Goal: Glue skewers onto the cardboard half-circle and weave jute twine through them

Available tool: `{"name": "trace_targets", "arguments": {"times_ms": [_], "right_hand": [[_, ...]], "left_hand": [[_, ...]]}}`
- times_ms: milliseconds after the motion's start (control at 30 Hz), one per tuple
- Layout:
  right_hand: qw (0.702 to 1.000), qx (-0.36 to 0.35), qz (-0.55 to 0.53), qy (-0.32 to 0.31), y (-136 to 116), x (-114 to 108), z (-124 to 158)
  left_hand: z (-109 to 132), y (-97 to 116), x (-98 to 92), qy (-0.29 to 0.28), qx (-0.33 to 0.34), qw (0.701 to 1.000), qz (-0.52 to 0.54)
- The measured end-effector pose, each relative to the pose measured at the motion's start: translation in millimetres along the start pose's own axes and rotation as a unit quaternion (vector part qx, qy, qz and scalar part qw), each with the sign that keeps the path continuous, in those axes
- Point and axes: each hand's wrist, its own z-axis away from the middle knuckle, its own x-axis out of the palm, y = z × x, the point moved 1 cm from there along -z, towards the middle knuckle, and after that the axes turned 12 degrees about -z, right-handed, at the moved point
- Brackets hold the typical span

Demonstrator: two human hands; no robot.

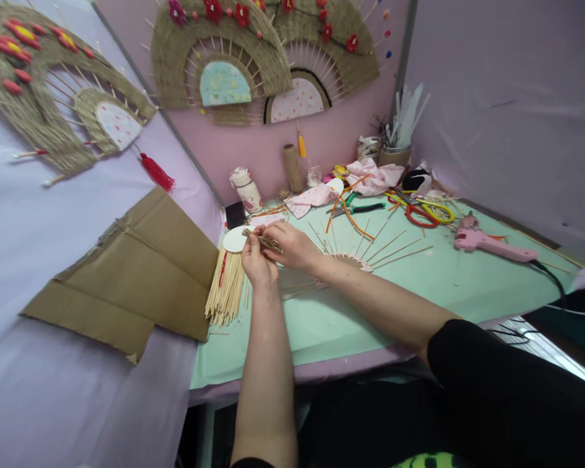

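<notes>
Over the table's left half, my left hand [259,265] is closed around a small brown bundle of twine [269,243]. My right hand [290,242] grips the same bundle from the other side, its fingers partly hiding it. Just behind my left hand lies a white oval disc [234,239], resting on a thick bunch of thin wooden sticks [224,289]. Beneath and beyond my right forearm, a half-round fan frame [351,260] lies with sticks spreading out from it; the forearm covers part of it.
A pink glue gun [492,244] with a black cord lies at right. Red-handled scissors [422,216], green-handled pliers [368,208] and pink cloth [375,175] lie along the back. A bottle [246,190] stands back left. Cardboard [136,279] leans at left; finished fans [219,58] hang behind.
</notes>
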Motion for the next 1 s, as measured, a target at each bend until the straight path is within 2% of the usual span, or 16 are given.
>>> {"name": "trace_targets", "arguments": {"times_ms": [133, 300, 400, 533, 767, 833, 1000], "right_hand": [[0.999, 0.04, -0.007, 0.026, 4.2, 0.8, 1.8], [0.99, 0.094, -0.089, 0.049, 5.1, -1.4, 0.6], [0.976, 0.147, -0.148, 0.065, 7.4, -1.6, -0.6], [0.953, 0.205, -0.217, 0.052, 15.7, 1.0, -2.4], [0.914, 0.311, -0.248, 0.083, 19.1, 4.9, -3.7], [0.911, 0.335, -0.223, 0.091, 15.9, 5.7, -2.5], [0.918, 0.349, -0.165, 0.087, 15.3, 1.6, -3.1]], "left_hand": [[2.5, -0.9, 2.2, -0.011, 0.0, 1.0, 0.004], [2.9, 1.9, 1.9, -0.036, -0.02, 0.999, 0.007], [1.2, 3.7, 0.9, -0.051, -0.031, 0.998, 0.018], [-1.3, 3.6, 0.6, -0.064, -0.052, 0.996, 0.034], [1.4, 0.7, 3.2, -0.082, -0.089, 0.991, 0.063], [1.5, -0.7, 2.8, -0.075, -0.085, 0.991, 0.065], [-2.4, -4.7, -1.0, 0.003, -0.054, 0.998, 0.045]]}}
